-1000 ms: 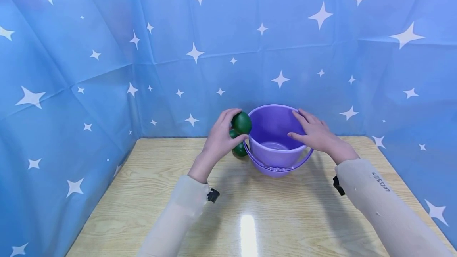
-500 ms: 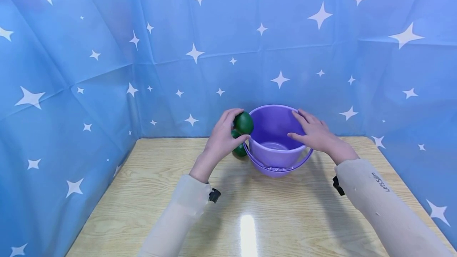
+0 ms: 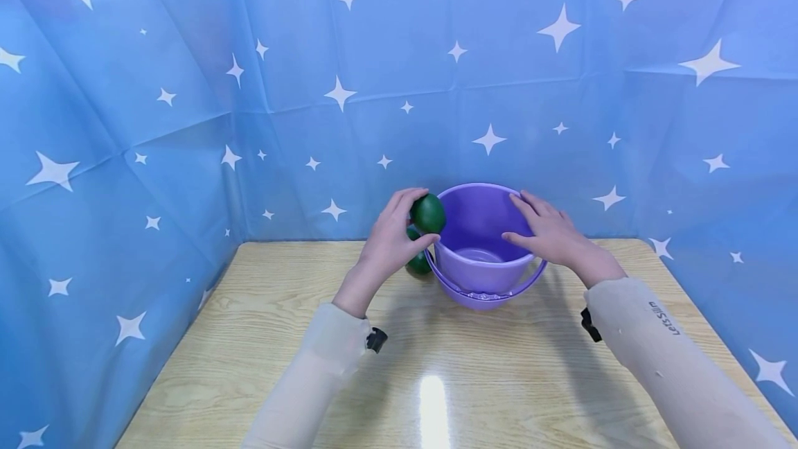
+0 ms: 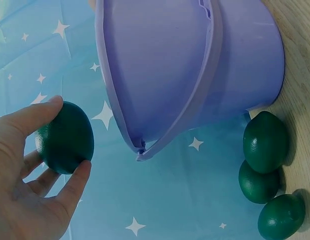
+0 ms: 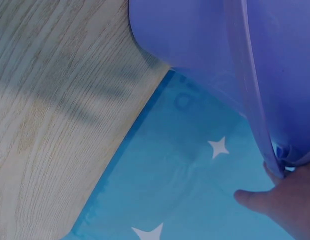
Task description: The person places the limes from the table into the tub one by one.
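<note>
In the head view my left hand (image 3: 393,234) holds a dark green lime (image 3: 428,214) at the left rim of a purple bucket (image 3: 483,271). The left wrist view shows the thumb on one side of this lime (image 4: 69,137) and the fingers on the other, apart from the bucket's rim. My right hand (image 3: 551,231) rests at the bucket's right rim, its thumb and index finger stretched over the opening. In the right wrist view, the right hand (image 5: 290,205) is beside the handle's hinge; part of it is cut off.
Several more limes (image 4: 266,141) lie on the wooden table (image 3: 274,338) left of the bucket, partly hidden in the head view. The bucket's handle (image 3: 536,283) hangs down in front. A blue star-patterned cloth (image 3: 399,40) stands behind and at both sides.
My left hand has moved slightly right with the lime, bringing it closer over the bucket's left rim. The right hand and the bucket stay where they were.
</note>
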Motion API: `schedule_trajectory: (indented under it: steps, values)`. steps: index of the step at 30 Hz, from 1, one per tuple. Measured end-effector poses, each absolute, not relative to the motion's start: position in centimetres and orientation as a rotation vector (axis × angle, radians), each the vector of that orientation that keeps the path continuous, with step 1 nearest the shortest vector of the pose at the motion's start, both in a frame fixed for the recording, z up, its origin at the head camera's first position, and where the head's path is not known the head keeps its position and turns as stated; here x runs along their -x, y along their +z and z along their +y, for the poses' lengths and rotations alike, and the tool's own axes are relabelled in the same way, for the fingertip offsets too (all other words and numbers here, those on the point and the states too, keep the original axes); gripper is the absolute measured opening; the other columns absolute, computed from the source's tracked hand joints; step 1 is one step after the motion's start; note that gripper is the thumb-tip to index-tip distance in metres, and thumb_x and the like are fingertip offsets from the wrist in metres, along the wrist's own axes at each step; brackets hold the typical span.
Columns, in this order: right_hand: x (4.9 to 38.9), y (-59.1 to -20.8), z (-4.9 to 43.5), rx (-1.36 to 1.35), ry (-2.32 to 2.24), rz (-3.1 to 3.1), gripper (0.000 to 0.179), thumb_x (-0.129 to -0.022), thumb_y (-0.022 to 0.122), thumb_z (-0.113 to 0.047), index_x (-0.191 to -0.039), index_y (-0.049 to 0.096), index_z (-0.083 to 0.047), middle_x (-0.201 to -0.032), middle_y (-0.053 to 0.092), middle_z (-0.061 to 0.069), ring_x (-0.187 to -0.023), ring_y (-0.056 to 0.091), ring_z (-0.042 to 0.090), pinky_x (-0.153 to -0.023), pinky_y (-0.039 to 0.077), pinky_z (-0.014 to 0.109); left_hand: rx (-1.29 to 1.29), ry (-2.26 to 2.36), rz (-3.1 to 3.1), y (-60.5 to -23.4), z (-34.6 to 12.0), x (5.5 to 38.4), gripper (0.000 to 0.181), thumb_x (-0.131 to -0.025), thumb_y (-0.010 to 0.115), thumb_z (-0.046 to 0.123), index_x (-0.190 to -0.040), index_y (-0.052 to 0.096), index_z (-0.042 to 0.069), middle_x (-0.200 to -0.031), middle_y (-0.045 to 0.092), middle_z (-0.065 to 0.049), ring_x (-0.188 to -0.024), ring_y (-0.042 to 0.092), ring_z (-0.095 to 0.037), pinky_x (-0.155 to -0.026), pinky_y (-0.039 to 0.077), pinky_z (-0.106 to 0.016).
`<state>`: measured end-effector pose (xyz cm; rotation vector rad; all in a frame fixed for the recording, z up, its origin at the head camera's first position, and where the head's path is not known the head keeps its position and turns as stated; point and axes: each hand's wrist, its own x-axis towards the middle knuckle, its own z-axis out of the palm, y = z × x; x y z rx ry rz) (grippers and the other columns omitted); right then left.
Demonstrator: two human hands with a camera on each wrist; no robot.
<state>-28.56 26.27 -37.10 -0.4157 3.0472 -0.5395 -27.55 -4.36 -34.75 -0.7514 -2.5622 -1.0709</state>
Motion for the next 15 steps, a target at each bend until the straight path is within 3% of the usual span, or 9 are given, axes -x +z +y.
schedule_trajectory:
  steps: [11, 15]
  values:
    - [28.64, -37.21, 26.21, 0.418, -0.531, 3.051, 0.085, -0.099, 0.052, -0.051, -0.161, 0.011, -0.010, -0.166, 0.007, 0.024, -0.150, 0.008, 0.052, -0.115, 0.007, 0.077, 0.753, -1.044, -2.592, -34.33, -3.92, 27.59, 0.075, -0.084, 0.082, 0.023, -0.148, 0.043, 0.017, -0.150, 0.044, -0.005, -0.132, 0.052, -0.024, -0.099, 0.056, -0.032]
    - [28.62, -37.16, 26.21, 0.420, -0.530, 3.051, 0.085, -0.099, 0.051, -0.052, -0.161, 0.011, -0.010, -0.166, 0.007, 0.025, -0.150, 0.008, 0.051, -0.115, 0.007, 0.077, 0.759, -1.056, -2.587, -34.19, -3.80, 27.57, 0.075, -0.083, 0.082, 0.022, -0.148, 0.043, 0.016, -0.149, 0.045, -0.006, -0.132, 0.053, -0.026, -0.099, 0.056, -0.035]
